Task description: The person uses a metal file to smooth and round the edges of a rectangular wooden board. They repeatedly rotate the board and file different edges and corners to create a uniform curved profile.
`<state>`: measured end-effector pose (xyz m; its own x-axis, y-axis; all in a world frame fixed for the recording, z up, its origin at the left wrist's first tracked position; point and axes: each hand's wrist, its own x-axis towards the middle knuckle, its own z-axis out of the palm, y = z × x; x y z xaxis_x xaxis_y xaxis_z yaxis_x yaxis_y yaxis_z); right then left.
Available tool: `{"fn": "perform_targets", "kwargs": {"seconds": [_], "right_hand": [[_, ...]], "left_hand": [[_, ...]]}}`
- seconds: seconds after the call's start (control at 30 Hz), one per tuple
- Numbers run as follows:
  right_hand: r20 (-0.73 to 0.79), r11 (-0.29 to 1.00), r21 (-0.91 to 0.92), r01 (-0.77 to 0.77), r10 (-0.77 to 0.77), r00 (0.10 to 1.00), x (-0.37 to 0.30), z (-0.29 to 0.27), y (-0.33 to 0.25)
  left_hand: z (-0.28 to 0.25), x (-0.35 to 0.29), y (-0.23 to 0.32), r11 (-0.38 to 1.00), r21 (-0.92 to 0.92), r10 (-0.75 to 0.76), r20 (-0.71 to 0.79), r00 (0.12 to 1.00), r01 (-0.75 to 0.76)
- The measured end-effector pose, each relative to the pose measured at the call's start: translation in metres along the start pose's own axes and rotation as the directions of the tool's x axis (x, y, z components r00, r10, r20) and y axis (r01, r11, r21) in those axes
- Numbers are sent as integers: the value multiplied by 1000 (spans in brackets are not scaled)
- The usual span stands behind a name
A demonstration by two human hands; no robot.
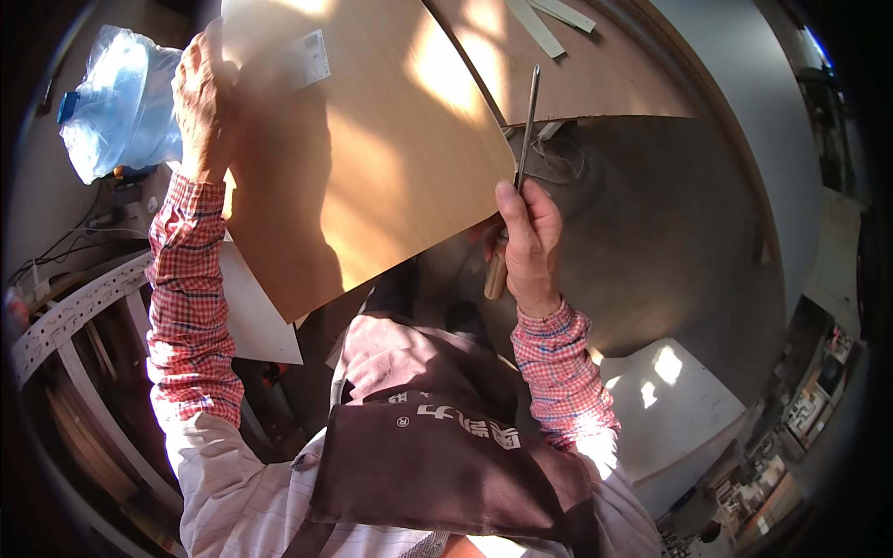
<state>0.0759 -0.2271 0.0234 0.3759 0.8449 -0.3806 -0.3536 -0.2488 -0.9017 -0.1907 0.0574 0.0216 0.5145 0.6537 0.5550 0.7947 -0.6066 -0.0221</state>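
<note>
Two hands share the work: the left hand (pixel 203 98) closes its fingers (pixel 191 70) over the far upper edge of the plywood panel (pixel 363 158), so the board stays tilted and steady above the lap. At the panel's right edge, the right hand (pixel 528 237) is wrapped tight around the wooden handle of a long metal file (pixel 528 121), whose blade lies along that edge.
</note>
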Motion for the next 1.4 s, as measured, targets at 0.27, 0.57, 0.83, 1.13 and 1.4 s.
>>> {"fn": "perform_targets", "kwargs": {"seconds": [0.27,0.57,0.83,1.13,1.4], "right_hand": [[59,778,-559,285,-305,950,-16,-22,24],[234,652,-576,494,-447,863,-16,-18,31],[299,575,-620,533,-455,839,6,-29,15],[310,654,-575,491,-382,871,13,-30,6],[324,769,-487,415,-281,903,32,-43,6]], "left_hand": [[33,101,98,972,-127,-147,334,931,199],[52,120,83,978,-38,-188,241,952,203],[9,129,111,973,153,-220,374,901,174],[37,126,99,984,-25,-171,190,967,179],[44,112,113,996,-86,3,99,995,5]]}}
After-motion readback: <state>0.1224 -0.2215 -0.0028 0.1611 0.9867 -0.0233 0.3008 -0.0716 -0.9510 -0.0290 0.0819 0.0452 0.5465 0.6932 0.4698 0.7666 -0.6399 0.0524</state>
